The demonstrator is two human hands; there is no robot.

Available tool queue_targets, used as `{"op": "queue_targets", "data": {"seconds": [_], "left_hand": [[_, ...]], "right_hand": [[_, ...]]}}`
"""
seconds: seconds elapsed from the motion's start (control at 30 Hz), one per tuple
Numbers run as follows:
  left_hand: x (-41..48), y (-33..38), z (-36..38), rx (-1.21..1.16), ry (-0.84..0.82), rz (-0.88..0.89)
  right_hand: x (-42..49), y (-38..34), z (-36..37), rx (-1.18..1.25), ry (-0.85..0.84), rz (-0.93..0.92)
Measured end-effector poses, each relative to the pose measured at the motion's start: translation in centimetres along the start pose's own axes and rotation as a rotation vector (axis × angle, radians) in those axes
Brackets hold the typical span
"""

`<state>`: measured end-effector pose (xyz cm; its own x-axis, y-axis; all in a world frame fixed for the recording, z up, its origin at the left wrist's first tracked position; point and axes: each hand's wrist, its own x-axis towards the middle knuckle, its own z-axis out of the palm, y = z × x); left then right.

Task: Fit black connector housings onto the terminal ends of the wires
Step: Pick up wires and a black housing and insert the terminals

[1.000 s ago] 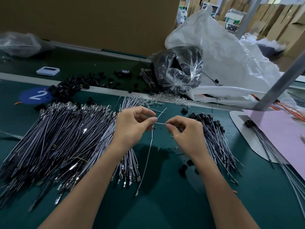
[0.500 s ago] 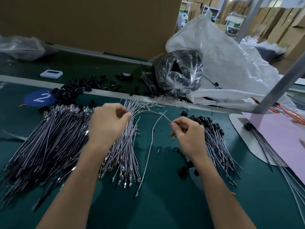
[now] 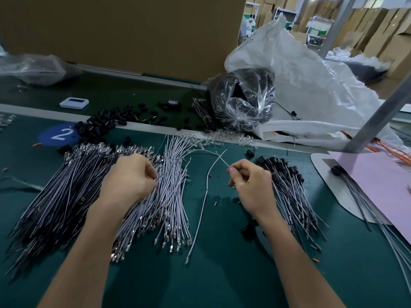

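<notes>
A broad heap of grey wires with metal terminals (image 3: 66, 192) covers the left of the green table, with a paler bundle (image 3: 171, 187) beside it. My left hand (image 3: 131, 176) lies on that heap, fingers and thumb curled and pinching a wire at its top. My right hand (image 3: 249, 185) pinches the end of a thin white wire (image 3: 203, 207) that bends up and then trails toward me. Wires fitted with black housings (image 3: 287, 181) lie right of that hand. Loose black housings (image 3: 97, 127) are piled at the back left, and a few more (image 3: 246, 230) lie under my right wrist.
A clear bag of black parts (image 3: 242, 98) and a big white sack (image 3: 311, 85) stand behind. Clear small parts (image 3: 229, 136) line the table's rail. A pink sheet (image 3: 378, 185) and a slanted metal post (image 3: 378, 116) sit at the right. A white device (image 3: 74, 102) lies far left.
My left hand let go of the wire it shared with the right hand and moved left onto the wire heap. The right hand stayed put with the white wire.
</notes>
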<state>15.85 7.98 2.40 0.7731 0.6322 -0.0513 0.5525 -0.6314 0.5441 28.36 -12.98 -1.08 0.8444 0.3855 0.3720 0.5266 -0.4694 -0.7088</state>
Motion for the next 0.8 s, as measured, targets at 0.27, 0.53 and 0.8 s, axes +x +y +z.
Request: {"op": "queue_targets", "data": {"seconds": [0.27, 0.53, 0.8], "left_hand": [[-0.5, 5.0, -1.3, -0.853, -0.15, 0.167], [0.4, 7.9, 3.4, -1.418, -0.44, -0.117], [-0.1, 8.6, 5.7, -1.7, -0.606, -0.313]], "right_hand": [[-0.5, -1.8, -0.3, 0.482, 0.008, 0.057], [-0.3, -1.6, -0.9, 0.524, 0.114, -0.115], [-0.8, -2.3, -0.4, 0.58, 0.07, -0.227]]}}
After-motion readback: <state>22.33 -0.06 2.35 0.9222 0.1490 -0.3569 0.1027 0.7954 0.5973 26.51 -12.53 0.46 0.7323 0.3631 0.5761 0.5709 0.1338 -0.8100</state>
